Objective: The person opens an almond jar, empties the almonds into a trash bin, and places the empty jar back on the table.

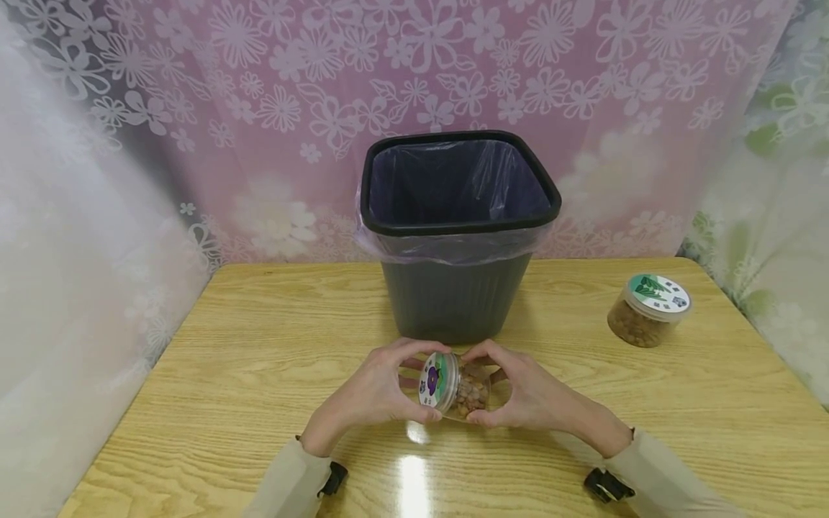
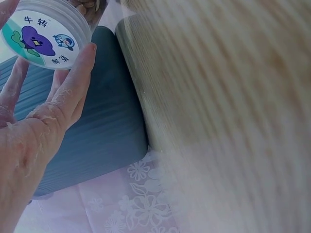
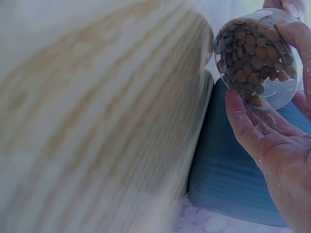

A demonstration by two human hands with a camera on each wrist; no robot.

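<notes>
Both hands hold a clear plastic jar (image 1: 471,392) on its side, just in front of the bin. Its lid (image 1: 437,381), with a purple flower label, faces left. My left hand (image 1: 382,388) grips around the lid, thumb below and fingers over the top. At the opposite end, my right hand (image 1: 527,388) grips the jar's base between thumb and fingers. Small brown seeds or pellets (image 3: 252,60) lie inside, seen through the base in the right wrist view. In the left wrist view, the lid (image 2: 43,39) sits against the fingers and appears to be on the jar.
A dark bin (image 1: 453,295) lined with a thin plastic bag stands at the table's back middle. Another jar (image 1: 648,313) with a green-and-white lid stands upright at the right. The wooden table (image 1: 272,338) meets floral curtains (image 1: 291,144) behind.
</notes>
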